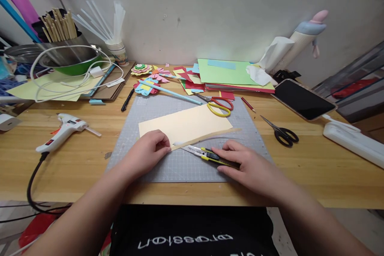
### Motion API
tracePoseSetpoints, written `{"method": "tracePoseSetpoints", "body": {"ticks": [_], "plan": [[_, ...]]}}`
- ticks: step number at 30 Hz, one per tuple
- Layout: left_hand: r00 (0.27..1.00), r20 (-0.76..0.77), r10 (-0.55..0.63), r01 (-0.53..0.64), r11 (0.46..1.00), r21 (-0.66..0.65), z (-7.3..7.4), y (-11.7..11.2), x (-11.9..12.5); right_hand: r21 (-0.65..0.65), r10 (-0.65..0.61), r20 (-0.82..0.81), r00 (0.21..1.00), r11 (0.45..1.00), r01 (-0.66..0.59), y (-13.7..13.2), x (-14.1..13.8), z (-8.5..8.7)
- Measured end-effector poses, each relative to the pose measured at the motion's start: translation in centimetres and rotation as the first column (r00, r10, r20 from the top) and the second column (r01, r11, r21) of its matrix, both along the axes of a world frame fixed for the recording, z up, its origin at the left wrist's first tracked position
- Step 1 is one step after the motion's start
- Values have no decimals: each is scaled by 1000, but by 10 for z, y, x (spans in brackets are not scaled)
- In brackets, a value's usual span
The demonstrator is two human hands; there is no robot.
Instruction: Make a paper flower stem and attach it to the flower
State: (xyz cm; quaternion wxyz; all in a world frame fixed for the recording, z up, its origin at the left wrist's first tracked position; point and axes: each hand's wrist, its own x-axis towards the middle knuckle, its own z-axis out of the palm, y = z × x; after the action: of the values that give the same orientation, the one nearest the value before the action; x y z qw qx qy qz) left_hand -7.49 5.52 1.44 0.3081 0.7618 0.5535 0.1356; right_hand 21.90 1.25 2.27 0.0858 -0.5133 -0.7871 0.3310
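Note:
A cream sheet of card (187,125) lies on a grey cutting mat (186,164) in the middle of the wooden desk. My left hand (148,152) rests on the sheet's near left corner, fingers curled down and pressing it. My right hand (247,166) lies on the mat with its fingers on a yellow and black utility knife (210,155). The knife's blade points left toward the card's near edge. A thin cut strip (216,135) lies along that edge.
Yellow and red scissors (220,106), black scissors (282,133), a red pencil (248,105), a phone (303,99) and stacked coloured paper (228,74) sit behind and to the right. A glue gun (64,127), black marker (127,100), paper flowers (147,78) and a bowl (69,58) lie left.

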Motion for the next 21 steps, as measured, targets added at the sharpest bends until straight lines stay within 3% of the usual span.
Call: {"method": "tracePoseSetpoints", "body": {"ticks": [6, 21], "plan": [[998, -47, 36, -34, 998, 48, 0, -5, -10, 28, 27, 52, 998, 999, -28, -4, 0, -1], [998, -49, 45, -45, 999, 12, 0, -2, -11, 1, 99, 59, 993, 995, -99, 0, -15, 9]]}}
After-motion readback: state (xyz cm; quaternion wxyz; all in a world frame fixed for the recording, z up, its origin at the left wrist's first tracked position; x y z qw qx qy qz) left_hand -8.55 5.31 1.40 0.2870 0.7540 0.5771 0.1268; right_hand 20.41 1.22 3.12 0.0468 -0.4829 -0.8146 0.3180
